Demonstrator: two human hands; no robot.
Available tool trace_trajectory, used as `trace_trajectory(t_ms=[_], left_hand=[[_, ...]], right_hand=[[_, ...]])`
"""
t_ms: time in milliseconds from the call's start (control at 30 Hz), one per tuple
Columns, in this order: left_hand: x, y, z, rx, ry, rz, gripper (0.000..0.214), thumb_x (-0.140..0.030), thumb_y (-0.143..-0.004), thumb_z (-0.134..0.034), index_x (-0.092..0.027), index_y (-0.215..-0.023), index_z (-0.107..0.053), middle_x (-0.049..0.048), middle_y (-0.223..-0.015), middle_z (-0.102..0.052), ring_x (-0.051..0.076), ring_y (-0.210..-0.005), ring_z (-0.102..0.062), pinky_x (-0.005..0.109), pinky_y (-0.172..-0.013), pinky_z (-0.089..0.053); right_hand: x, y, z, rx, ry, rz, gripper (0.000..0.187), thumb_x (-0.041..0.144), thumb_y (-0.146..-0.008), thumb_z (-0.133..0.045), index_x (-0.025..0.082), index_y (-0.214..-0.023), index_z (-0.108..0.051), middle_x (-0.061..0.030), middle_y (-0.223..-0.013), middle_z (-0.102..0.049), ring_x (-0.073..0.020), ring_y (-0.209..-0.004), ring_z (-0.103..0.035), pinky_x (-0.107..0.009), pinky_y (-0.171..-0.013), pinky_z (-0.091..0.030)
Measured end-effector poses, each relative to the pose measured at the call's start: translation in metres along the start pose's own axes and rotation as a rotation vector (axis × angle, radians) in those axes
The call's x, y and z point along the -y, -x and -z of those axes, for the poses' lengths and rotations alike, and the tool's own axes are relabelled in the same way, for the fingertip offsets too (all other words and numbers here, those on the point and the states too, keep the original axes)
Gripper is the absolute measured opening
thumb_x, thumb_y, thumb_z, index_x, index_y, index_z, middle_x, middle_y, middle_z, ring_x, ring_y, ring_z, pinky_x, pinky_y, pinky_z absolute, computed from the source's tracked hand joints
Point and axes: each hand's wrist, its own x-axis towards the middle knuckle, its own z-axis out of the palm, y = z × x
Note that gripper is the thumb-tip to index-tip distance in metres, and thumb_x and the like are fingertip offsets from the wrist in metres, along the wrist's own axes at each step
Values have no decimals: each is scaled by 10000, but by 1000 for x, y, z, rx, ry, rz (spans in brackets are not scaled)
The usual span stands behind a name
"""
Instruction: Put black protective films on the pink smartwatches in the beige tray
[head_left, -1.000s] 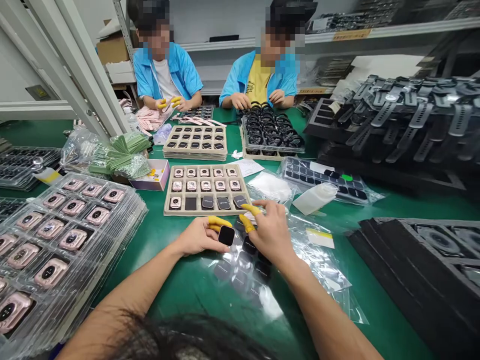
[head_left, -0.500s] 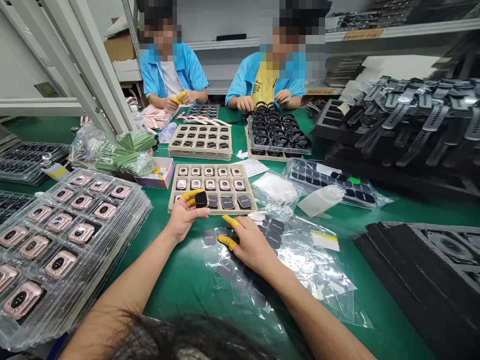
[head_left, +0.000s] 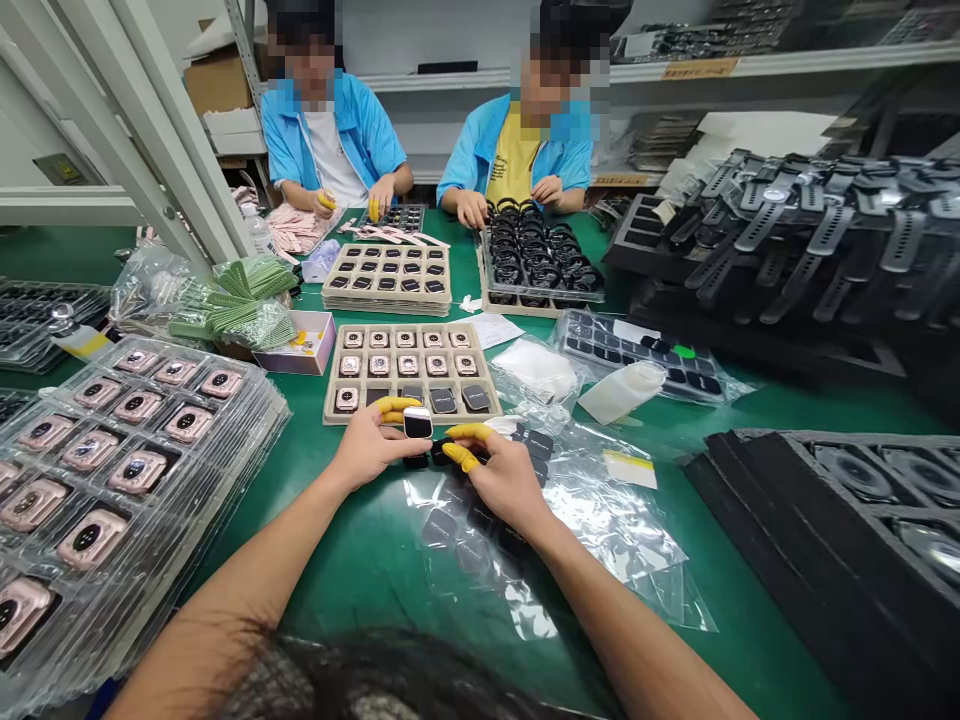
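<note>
My left hand (head_left: pixel 373 437), with yellow finger cots, grips a square smartwatch body (head_left: pixel 418 423) by its edges. The dark screen faces me, and a light rim shows around it. Close by on the right, my right hand (head_left: pixel 504 470), also in yellow finger cots, pinches a thin black square film (head_left: pixel 444 452) between thumb and finger. Under the right hand lie several more black printed squares on and in a clear plastic bag (head_left: pixel 607 520). Just beyond both hands sits a beige compartment tray (head_left: pixel 330 400) with pink watch bodies, and black squares in its front row.
Stacked clear trays (head_left: pixel 247 440) of pink watches stand at left. Black foam trays (head_left: pixel 750 500) are at right, below grey-strapped watches (head_left: pixel 825 220). A white bottle (head_left: pixel 622 392) lies beyond the bag. Two co-workers in blue jackets (head_left: pixel 367 130) sit across the table.
My right hand has lifted a black film from the pile towards the watch. My left hand has tilted the watch body and brought it closer to the right hand. The view shifted slightly.
</note>
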Motion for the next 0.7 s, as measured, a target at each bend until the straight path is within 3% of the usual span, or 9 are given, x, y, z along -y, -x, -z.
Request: trace_trajectory(t_ms=[67,167,267,333,400,500,567,633,700], left_hand=[[2,0,-1,-20,18,5,707,-272,-577,-970,-140,-1202,-670,54,-826,-786,184,-680,-746,290,-680,-605],[2,-2,-2,-65,69,-8,714,-255,-544,-981,-134,-1184,-690,61,-859,-794,184,-718,-751,291,-710,-613],[2,-3,-4,-95,119,-3,701,-252,-520,-986,-133,-1153,-711,84,-943,-802,209,-811,-766,329,-791,-626],[4,-4,-4,-94,122,16,710,-250,-521,-984,-134,-1166,-709,90,-954,-802,212,-805,-768,341,-794,-626],[6,-4,-4,-87,75,19,726,-250,-543,-973,-135,-1204,-697,82,-906,-800,208,-768,-763,343,-774,-623],[7,-2,-3,-108,-123,-58,639,-248,-605,-928,-158,-1202,-719,74,-882,-795,225,-810,-759,363,-809,-615],[5,2,-5,-187,-314,-193,528,-248,-621,-905,-192,-1128,-767,78,-970,-792,245,-923,-745,382,-887,-597],[4,6,-9,-236,-429,-292,468,-254,-627,-893,-212,-1082,-794,67,-982,-782,237,-934,-726,364,-888,-589],[4,9,-14,-175,-396,-254,487,-247,-638,-874,-197,-1114,-786,49,-883,-770,201,-801,-715,318,-769,-595]], right_hand=[[1,0,0,0,5,39,135,332,-861,-682,244,-938,-749,-28,-853,-783,-220,-787,-725,-370,-761,-578],[2,-3,3,-6,42,181,108,296,-896,-660,260,-898,-761,-40,-894,-773,-222,-823,-713,-393,-793,-576],[5,-8,15,-25,49,356,113,305,-904,-679,280,-836,-767,-73,-1130,-724,-252,-1020,-681,-469,-922,-549],[8,-11,28,-14,2,389,141,382,-874,-738,284,-775,-764,-79,-1269,-661,-284,-1162,-627,-522,-1014,-500],[12,-11,42,7,-141,322,263,514,-811,-792,274,-715,-745,-80,-1278,-651,-300,-1167,-622,-537,-1013,-494],[19,-10,53,15,-401,74,408,653,-692,-839,262,-728,-728,-76,-1028,-710,-255,-908,-673,-468,-829,-561],[24,-8,49,-14,-468,-106,442,644,-641,-875,259,-814,-742,-47,-858,-705,-206,-764,-649,-399,-733,-563],[28,-6,39,-40,-468,-219,483,613,-611,-903,245,-879,-744,-34,-817,-706,-185,-737,-640,-361,-719,-562],[30,-4,25,-33,-453,-270,504,607,-588,-912,224,-865,-735,-33,-807,-708,-177,-731,-640,-344,-722,-568]])
